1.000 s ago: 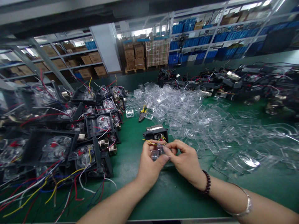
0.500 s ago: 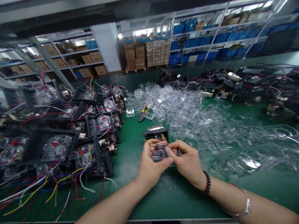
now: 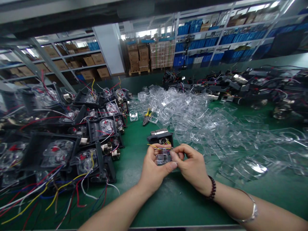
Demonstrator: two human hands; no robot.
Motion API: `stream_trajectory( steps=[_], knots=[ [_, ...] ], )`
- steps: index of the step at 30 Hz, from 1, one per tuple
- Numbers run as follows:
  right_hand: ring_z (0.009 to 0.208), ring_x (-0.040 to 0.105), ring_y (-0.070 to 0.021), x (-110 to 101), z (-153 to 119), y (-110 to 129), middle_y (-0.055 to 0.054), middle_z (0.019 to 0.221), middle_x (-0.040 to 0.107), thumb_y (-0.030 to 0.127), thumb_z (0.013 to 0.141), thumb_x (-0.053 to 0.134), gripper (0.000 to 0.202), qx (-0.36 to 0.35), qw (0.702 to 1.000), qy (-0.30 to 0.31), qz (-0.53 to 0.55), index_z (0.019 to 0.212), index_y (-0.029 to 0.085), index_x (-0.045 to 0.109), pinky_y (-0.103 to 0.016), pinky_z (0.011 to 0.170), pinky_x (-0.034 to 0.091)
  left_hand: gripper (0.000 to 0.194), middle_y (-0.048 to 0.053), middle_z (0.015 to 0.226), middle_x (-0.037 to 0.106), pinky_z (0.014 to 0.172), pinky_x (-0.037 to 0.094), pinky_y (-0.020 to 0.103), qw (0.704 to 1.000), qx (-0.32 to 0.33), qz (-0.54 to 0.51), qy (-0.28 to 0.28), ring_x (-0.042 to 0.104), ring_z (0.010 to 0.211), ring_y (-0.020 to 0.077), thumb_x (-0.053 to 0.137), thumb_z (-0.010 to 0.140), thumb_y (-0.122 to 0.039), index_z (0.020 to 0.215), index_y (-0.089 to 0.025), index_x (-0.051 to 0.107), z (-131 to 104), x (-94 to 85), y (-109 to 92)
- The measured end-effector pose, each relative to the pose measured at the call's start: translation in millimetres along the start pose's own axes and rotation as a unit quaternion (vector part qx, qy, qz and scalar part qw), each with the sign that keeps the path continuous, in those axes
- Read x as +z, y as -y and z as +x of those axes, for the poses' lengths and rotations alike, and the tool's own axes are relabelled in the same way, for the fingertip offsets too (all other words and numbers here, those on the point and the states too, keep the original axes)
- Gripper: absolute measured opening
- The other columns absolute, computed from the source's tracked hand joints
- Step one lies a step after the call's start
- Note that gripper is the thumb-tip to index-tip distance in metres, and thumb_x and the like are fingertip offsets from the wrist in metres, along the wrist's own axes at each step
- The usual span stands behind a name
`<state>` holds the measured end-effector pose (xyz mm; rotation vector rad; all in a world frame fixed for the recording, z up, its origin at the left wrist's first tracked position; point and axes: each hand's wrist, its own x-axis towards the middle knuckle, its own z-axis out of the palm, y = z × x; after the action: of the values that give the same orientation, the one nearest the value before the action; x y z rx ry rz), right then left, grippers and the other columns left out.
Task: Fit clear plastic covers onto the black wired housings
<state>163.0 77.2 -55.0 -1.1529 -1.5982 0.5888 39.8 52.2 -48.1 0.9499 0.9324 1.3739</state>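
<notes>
A small clear plastic part with wires at its top sits between my two hands. My left hand is closed round its left side, thumb across the front. On its right edge, my right hand pinches with thumb and fingertips; whether it grips the part or a wire is hidden. A yellow wire sticks out to the left above my left fingers. Just behind the hands a dark grey housing with a metal fitting rests on the green table, wires showing inside it.
Dark housings with clear parts and loose wires crowd the left. A heap of clear plastic pieces spreads from the middle to the right. Yellow-handled pliers lie beyond the housing. More wired assemblies line the back right.
Both hands stay on the clear plastic part in nearly the same place. My left thumb has shifted slightly left; the rest looks unchanged.
</notes>
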Motion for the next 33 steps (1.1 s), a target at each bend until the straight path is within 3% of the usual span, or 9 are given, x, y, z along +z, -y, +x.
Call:
stream_trajectory(
  steps=[6,15,19,25,29,33],
  knots=[
    [0.047,0.043,-0.0095,-0.7,1.8,0.8,0.005,0.051,0.044,0.023,0.074,0.058,0.016,-0.022,0.999,-0.022,-0.016,0.059,0.018,0.057,-0.022,0.048,0.037,0.047,0.006,0.100,0.066,0.085,0.044,0.030,0.998,-0.008,-0.061,-0.001,0.060,0.093,0.0187,0.078,0.059,-0.038,0.093,-0.019,0.051,3.6,-2.5,2.7],
    [0.051,0.046,-0.0107,0.8,2.2,-3.3,0.004,0.052,0.047,0.020,0.077,0.059,0.016,-0.078,0.997,-0.003,-0.018,0.061,0.018,0.058,-0.023,0.051,0.038,0.040,0.005,0.097,0.066,0.086,0.043,0.029,0.998,-0.016,-0.065,0.007,0.059,0.094,0.0185,0.076,0.062,-0.037,0.093,-0.019,0.057,3.0,-2.7,1.9],
    [0.052,0.047,-0.0115,1.2,1.7,-3.4,0.003,0.052,0.048,0.019,0.078,0.059,0.014,-0.102,0.994,0.001,-0.032,0.064,0.018,0.060,-0.024,0.052,0.039,0.031,0.004,0.089,0.067,0.082,0.045,0.031,0.993,-0.044,-0.094,-0.059,0.061,0.083,0.0171,0.070,0.067,-0.044,0.081,-0.017,0.062,5.3,-1.0,2.9],
    [0.052,0.048,-0.0118,1.8,-0.5,-3.7,0.003,0.052,0.048,0.021,0.078,0.059,0.013,-0.111,0.993,0.025,-0.041,0.065,0.018,0.060,-0.024,0.052,0.039,0.039,0.000,0.070,0.065,0.065,0.045,0.023,0.978,-0.075,-0.113,-0.156,0.057,0.063,0.0112,0.082,0.047,-0.042,0.069,-0.015,0.065,11.0,-2.7,5.8],
    [0.052,0.047,-0.0118,0.9,-1.5,-3.2,0.003,0.052,0.048,0.020,0.079,0.058,0.014,-0.126,0.990,0.031,-0.057,0.065,0.018,0.060,-0.025,0.053,0.039,0.042,0.002,0.068,0.066,0.062,0.044,0.023,0.980,-0.071,-0.081,-0.166,0.057,0.061,0.0116,0.080,0.047,-0.046,0.069,-0.013,0.065,13.4,-5.8,9.6],
    [0.050,0.046,-0.0115,-0.5,-1.1,-1.3,0.003,0.050,0.047,0.019,0.078,0.058,0.014,-0.127,0.989,0.006,-0.073,0.063,0.019,0.060,-0.024,0.051,0.039,0.042,0.002,0.065,0.065,0.060,0.044,0.023,0.987,-0.044,-0.018,-0.153,0.057,0.058,0.0128,0.073,0.057,-0.052,0.068,-0.014,0.061,13.8,-6.3,12.1]
  ],
)
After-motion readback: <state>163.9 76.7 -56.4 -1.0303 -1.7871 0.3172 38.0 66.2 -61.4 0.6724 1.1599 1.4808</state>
